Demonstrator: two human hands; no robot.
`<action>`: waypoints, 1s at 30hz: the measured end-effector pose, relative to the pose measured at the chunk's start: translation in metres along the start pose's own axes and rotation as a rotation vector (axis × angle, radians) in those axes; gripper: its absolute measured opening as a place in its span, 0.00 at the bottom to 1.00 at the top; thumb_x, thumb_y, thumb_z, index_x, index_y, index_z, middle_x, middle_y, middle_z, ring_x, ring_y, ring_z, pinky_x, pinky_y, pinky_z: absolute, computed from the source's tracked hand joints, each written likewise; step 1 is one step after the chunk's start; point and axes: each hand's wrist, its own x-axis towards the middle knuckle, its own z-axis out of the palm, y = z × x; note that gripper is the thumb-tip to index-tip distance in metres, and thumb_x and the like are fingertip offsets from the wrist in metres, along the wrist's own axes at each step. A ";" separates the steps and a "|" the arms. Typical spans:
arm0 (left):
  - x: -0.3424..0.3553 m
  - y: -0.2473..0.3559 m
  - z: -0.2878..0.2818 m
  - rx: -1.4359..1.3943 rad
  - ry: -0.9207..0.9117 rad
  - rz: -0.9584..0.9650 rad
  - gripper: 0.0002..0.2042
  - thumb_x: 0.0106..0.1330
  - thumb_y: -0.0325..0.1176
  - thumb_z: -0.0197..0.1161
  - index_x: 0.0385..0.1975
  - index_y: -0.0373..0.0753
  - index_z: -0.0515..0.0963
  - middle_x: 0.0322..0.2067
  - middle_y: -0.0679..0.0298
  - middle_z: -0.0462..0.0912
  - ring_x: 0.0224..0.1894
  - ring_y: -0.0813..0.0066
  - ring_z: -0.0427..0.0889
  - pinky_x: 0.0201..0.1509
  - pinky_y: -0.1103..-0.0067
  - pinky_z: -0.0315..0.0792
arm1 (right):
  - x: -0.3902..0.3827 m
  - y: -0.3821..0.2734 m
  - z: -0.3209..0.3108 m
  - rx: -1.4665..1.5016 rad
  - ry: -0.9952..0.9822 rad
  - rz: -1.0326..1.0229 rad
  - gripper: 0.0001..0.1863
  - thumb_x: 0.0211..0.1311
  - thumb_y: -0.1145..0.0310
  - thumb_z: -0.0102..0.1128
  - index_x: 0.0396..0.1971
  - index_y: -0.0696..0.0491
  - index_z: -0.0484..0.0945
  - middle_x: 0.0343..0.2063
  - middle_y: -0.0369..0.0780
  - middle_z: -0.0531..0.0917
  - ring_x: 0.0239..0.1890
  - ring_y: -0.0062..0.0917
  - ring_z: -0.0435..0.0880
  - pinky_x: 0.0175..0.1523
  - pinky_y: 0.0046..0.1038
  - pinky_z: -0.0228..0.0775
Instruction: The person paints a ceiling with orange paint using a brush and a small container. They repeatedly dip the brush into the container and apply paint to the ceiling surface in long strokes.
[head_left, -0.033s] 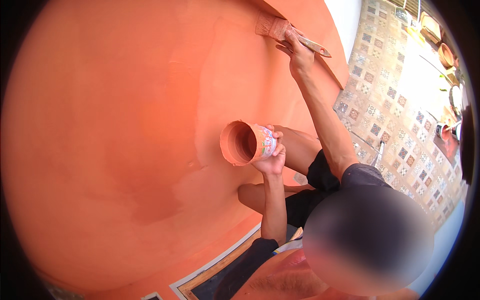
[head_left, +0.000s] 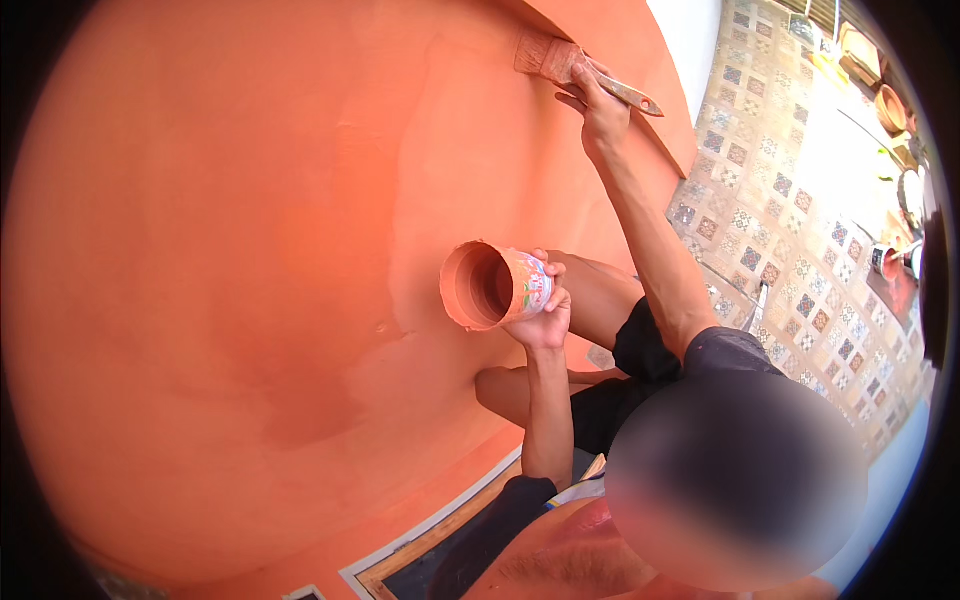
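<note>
Beside the orange wall (head_left: 290, 230) | gripped a broad brush (head_left: 550, 58) in the closed right hand (head_left: 601, 108) | clasped a paint-smeared pot (head_left: 527, 287) in the left hand (head_left: 547, 322), half-curled round its side.

Patterned tile floor (head_left: 745, 205); white glare (head_left: 845, 150) across it

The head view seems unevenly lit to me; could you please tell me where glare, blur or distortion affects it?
In the head view, glare whitens part of the patterned tile floor, whose rows bend toward the rim; in the head view, a large oval blur hides much of the lower right, while the paintbrush and paint-smeared cup look fairly sharp.
</note>
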 end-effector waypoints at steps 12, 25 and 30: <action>0.013 -0.002 0.002 -0.013 -0.037 -0.014 0.29 0.67 0.52 0.63 0.65 0.45 0.76 0.60 0.51 0.73 0.58 0.55 0.73 0.34 0.76 0.81 | 0.022 0.030 -0.056 -0.557 0.314 -0.281 0.13 0.66 0.68 0.69 0.46 0.59 0.83 0.37 0.38 0.88 0.39 0.21 0.88 0.42 0.28 0.83; 0.014 -0.002 0.004 -0.030 0.015 0.022 0.28 0.66 0.49 0.65 0.63 0.44 0.76 0.59 0.53 0.73 0.57 0.57 0.74 0.33 0.76 0.81 | 0.019 -0.050 0.129 -0.225 -0.224 -0.761 0.11 0.65 0.76 0.69 0.47 0.56 0.86 0.40 0.41 0.89 0.39 0.29 0.88 0.40 0.30 0.82; 0.020 -0.005 0.009 -0.023 0.005 0.038 0.27 0.67 0.49 0.63 0.64 0.44 0.76 0.60 0.53 0.72 0.57 0.56 0.73 0.32 0.76 0.81 | 0.042 -0.017 0.059 -0.300 -0.032 -0.451 0.10 0.66 0.69 0.70 0.42 0.58 0.84 0.32 0.34 0.88 0.35 0.14 0.84 0.44 0.21 0.77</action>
